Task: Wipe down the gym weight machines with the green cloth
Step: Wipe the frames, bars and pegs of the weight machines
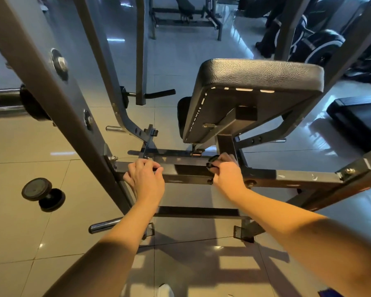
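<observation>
weight machine [51,86], uprights cut off at top | black pad [259,82] tilted above crossbar [298,176] | dumbbell [43,194] on tiles, left | left hand [145,179] fingers curled over crossbar | right hand [225,171] grips knob [212,162], half hidden | green cloth: cannot make it out

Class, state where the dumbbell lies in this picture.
In the head view the dumbbell lies on the tiled floor at the left, outside the machine's slanted grey frame post and left of the left hand.
</observation>
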A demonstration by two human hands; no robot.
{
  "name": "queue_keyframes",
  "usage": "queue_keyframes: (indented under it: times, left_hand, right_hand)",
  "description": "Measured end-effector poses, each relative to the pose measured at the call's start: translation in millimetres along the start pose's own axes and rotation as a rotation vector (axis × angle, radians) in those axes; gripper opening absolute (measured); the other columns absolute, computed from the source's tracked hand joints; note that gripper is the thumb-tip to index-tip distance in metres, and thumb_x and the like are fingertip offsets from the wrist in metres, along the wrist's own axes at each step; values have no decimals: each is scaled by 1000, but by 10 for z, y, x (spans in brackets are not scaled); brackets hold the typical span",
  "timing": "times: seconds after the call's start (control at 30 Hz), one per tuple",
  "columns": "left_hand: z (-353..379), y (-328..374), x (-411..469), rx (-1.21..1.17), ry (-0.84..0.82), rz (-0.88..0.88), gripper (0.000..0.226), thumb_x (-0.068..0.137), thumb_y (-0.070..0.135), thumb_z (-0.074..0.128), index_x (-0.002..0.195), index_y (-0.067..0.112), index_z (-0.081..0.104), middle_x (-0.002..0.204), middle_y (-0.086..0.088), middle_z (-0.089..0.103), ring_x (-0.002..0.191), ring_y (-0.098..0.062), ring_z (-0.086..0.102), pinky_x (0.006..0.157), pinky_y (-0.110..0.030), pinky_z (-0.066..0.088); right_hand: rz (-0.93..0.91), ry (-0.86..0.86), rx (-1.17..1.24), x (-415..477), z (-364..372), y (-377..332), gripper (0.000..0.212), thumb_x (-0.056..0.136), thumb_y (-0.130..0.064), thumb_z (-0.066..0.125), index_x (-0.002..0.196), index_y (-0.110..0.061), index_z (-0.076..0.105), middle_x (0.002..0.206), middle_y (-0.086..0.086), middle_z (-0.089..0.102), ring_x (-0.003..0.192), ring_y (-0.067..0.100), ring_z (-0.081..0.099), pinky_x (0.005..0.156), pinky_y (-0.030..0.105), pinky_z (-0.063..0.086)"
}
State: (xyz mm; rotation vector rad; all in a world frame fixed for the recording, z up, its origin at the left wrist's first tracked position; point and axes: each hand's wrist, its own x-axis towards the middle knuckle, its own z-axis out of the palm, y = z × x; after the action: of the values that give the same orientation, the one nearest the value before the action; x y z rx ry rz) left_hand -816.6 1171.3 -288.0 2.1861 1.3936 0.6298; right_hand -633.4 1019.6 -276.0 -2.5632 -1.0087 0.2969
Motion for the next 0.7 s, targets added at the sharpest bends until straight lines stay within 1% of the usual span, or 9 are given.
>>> queue_keyframes:
  times: [0.07, 0.13, 0.23, 0.27, 0.33, 0.43, 0.5, 0.6, 0.7]
  left_hand:
    - [-34, -40, 28, -6, 2, -19, 3, 95, 30, 66, 93, 29, 68, 117, 3, 56, 121, -21, 37, 100, -42, 26]
    - [-66, -98, 57, 7, 16, -32, 4, 95, 29, 66, 94, 27, 70, 117, 2, 57, 120, -21, 37, 99, -43, 27]
    - [-109, -166, 92, 38, 30, -36, 7, 95, 30, 65, 97, 26, 71, 117, 1, 59, 118, -22, 38, 98, -44, 28]
    - [-125, -174, 96, 42, 37, -39, 7, 95, 30, 65, 98, 26, 71, 116, 1, 59, 118, -23, 39, 97, -44, 29]
    - [-131, -174, 94, 45, 42, -38, 7, 95, 29, 65, 96, 26, 71, 116, 0, 59, 119, -23, 39, 98, -44, 28]
    - [-115, -131, 81, 18, 22, -36, 5, 96, 30, 64, 92, 28, 67, 115, 2, 56, 121, -24, 37, 101, -44, 26]
    - [-78, -105, 90, 9, 13, -17, 6, 96, 31, 64, 90, 29, 66, 115, 1, 56, 121, -25, 36, 101, -45, 26]
    - [-24, -74, 90, 3, 7, 15, 7, 96, 32, 64, 91, 29, 67, 115, 1, 56, 121, -25, 37, 100, -47, 27]
    - [4, -34, 68, 7, -1, 35, 7, 96, 32, 64, 91, 29, 68, 114, 2, 55, 121, -23, 37, 99, -46, 27]
  right_hand:
    - [-14, -17, 39, 3, 198, -277, 41, 95, -9, 65, 136, -10, 62, 138, 10, 54, 132, 27, 49, 111, 32, 39]
    - [-147, -60, 48, -23, 353, -737, 36, 94, -11, 66, 130, -15, 67, 128, 7, 60, 124, 26, 52, 109, 37, 42]
    - [-338, -45, 124, -80, 530, -1263, 28, 89, -9, 70, 116, -14, 74, 114, 5, 56, 106, 25, 48, 95, 41, 48]
    - [-386, -28, 125, -92, 542, -1330, 26, 89, -9, 70, 115, -12, 75, 112, 6, 55, 104, 26, 46, 92, 40, 47]
    - [-396, -55, 104, -117, 502, -1278, 29, 91, -12, 70, 119, -14, 73, 115, 5, 54, 107, 25, 46, 93, 38, 47]
    - [-319, -105, 89, -126, 290, -857, 37, 92, -14, 68, 129, -20, 68, 126, 4, 58, 115, 25, 56, 101, 38, 50]
    - [-207, -120, 38, -135, 52, -441, 36, 95, -15, 65, 130, -20, 68, 129, 6, 61, 122, 27, 56, 108, 39, 47]
    - [1, -34, -31, -182, -278, 224, 33, 96, -15, 64, 128, -16, 69, 130, 6, 62, 127, 27, 54, 112, 40, 43]
    - [183, 50, -17, -204, -330, 381, 29, 95, -13, 65, 122, -9, 72, 122, 10, 67, 122, 30, 59, 112, 43, 45]
